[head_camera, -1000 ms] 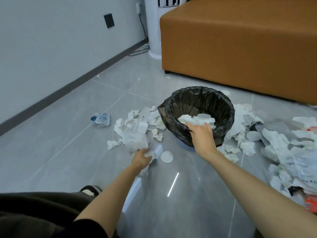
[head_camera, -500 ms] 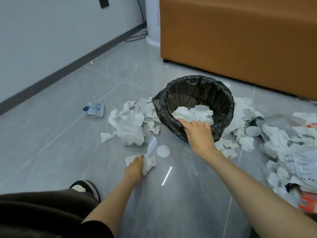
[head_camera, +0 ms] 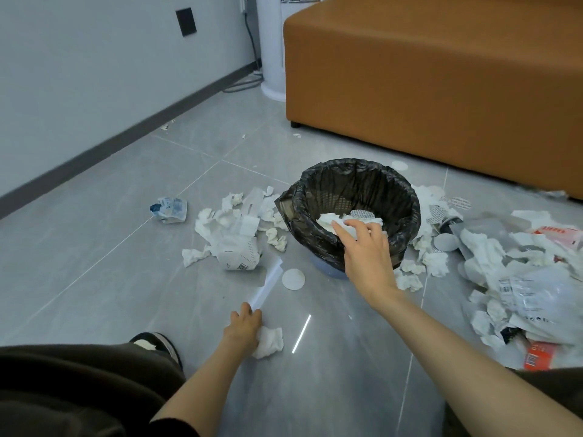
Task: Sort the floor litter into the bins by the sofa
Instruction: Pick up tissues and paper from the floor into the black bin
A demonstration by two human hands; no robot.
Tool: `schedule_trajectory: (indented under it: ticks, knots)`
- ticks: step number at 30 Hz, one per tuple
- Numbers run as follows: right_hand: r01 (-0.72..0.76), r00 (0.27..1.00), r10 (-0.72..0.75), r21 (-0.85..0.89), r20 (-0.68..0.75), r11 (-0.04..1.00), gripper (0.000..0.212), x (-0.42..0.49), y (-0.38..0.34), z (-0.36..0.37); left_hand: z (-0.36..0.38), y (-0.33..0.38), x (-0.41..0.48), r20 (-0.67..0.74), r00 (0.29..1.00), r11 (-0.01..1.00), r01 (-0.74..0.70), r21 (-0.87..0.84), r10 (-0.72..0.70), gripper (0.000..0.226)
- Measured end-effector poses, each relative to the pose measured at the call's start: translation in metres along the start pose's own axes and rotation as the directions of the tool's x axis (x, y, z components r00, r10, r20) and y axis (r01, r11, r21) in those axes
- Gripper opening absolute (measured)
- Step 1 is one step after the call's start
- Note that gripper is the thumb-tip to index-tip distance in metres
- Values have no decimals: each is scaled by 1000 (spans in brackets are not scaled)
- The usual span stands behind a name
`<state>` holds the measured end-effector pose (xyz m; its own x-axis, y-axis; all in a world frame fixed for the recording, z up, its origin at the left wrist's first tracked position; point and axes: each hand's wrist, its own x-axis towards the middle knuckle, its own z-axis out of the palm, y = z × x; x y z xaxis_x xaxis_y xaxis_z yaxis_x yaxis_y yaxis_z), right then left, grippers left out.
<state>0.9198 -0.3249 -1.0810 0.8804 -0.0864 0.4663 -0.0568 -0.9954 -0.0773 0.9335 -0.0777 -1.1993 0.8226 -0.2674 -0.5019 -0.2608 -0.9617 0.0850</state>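
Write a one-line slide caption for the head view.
Left hand grips a crumpled tissue on the floor; right hand rests on the rim of the black-lined bin.

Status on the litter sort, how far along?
Early. Done: a few tissues lie in the black-lined bin. In hand: left hand grips a tissue wad; right hand rests on the bin rim. Remaining: paper pile beside the bin, bigger mixed heap, blue wrapper, white disc.
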Motion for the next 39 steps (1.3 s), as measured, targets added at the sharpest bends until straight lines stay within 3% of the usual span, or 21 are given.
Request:
schedule_trajectory:
  ticks: [4,8,10,13,16,20,25,29,31,35,39]
  knots:
    - [168,981,-152,138,-122,976,41,-14,-18,-4,2,-3,-5,18,1000,988,22,-153,-19,40]
    - [233,964,-262,306,56,923,25,-25,-35,8,0,-2,-9,19,996,940,94,-328,-93,36]
    - [138,941,-229,337,249,931,26,-27,-43,17,0,0,-11,28,996,913,90,-397,-86,47]
    - [-27,814,-150,295,561,955,37,-24,-49,45,2,3,-13,37,998,923,52,-380,-40,61]
    - [-159,723,-62,253,688,954,45,-19,-54,71,4,6,-16,36,999,956,11,-292,-1,59]
    - [-225,610,-19,196,792,955,54,-15,-60,102,10,0,-9,43,999,919,43,-392,-28,52]
    - [-174,540,-59,180,840,968,62,-13,-69,131,9,-9,5,78,997,912,57,-407,-28,47]
    - [-88,623,-50,133,780,987,65,-19,-68,139,9,-13,9,90,995,901,83,-426,-49,42]
    - [-77,628,-39,112,777,991,61,-22,-67,137,7,-13,9,89,995,897,85,-433,-51,37]
    - [-196,574,37,93,818,976,56,-38,-58,127,-5,-8,10,74,996,886,75,-458,-46,42]
    - [-332,501,148,31,852,943,68,-60,-37,111,-32,6,10,-12,998,839,45,-542,-61,38]
